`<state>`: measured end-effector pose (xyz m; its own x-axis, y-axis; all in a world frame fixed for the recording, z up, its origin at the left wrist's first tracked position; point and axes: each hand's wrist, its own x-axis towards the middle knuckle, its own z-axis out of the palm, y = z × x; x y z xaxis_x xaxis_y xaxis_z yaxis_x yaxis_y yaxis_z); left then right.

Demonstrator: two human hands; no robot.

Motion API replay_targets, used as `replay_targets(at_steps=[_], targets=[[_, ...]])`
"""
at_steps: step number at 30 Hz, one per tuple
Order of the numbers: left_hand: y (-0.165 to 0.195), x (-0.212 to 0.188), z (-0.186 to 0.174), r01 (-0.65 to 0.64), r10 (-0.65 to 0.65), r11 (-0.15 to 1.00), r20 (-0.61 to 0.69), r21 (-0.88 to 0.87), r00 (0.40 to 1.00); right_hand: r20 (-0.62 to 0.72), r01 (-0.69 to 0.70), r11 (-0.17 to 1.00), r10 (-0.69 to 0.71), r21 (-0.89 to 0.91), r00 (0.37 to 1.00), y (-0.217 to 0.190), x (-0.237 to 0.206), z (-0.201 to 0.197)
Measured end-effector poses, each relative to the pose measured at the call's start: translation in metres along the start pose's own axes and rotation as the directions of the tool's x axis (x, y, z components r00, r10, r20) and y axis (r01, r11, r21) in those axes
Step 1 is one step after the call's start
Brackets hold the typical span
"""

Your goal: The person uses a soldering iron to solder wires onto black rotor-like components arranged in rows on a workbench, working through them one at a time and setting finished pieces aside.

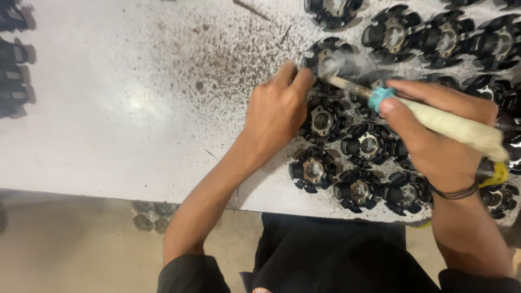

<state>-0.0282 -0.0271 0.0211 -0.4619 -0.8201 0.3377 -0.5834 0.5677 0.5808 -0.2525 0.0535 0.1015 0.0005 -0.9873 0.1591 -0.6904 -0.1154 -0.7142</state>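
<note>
The black round part (324,58) sits far on the white surface (119,108), smoke rising off it; the left hand (277,111) steadies it with fingertips pressed to its near-left edge. The right hand (434,135) grasps a cloth-wrapped soldering iron (434,120), its long axis running far-left to the part; more such parts (369,145) lie between.

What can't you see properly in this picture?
- Head view: smoke hides the soldering iron tip and the top of the black part under it.
- The left hand covers that part's near edge.
- The right hand hides parts beneath.
- Parts at the picture's edges are cut off.
</note>
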Motion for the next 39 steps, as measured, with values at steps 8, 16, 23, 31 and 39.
replay_targets(at_steps=[8, 16, 23, 31, 39], targets=[[0.005, 0.069, -0.057, -0.090, 0.107, 0.992, -0.215, 0.090, 0.971, -0.124, 0.011, 0.865, 0.060, 0.501, 0.990, 0.053, 0.025, 0.008], [-0.078, 0.078, 0.058, -0.064, 0.087, 0.993, -0.235, 0.104, 0.968, -0.123, -0.100, 0.959, 0.136, 0.265, 0.983, 0.056, 0.050, 0.014], [-0.078, 0.074, 0.062, -0.092, 0.110, 0.990, -0.172, 0.110, 0.979, -0.084, 0.005, 0.978, 0.013, 0.211, 0.996, 0.056, 0.058, 0.019], [-0.077, 0.076, 0.069, -0.091, 0.100, 0.994, -0.170, 0.059, 0.980, 0.057, 0.149, 0.986, -0.153, 0.071, 0.986, 0.046, 0.079, 0.003], [-0.077, 0.076, 0.086, -0.017, -0.006, 0.992, -0.185, -0.124, 0.983, 0.020, -0.001, 0.991, -0.001, 0.130, 1.000, 0.033, 0.089, 0.005]])
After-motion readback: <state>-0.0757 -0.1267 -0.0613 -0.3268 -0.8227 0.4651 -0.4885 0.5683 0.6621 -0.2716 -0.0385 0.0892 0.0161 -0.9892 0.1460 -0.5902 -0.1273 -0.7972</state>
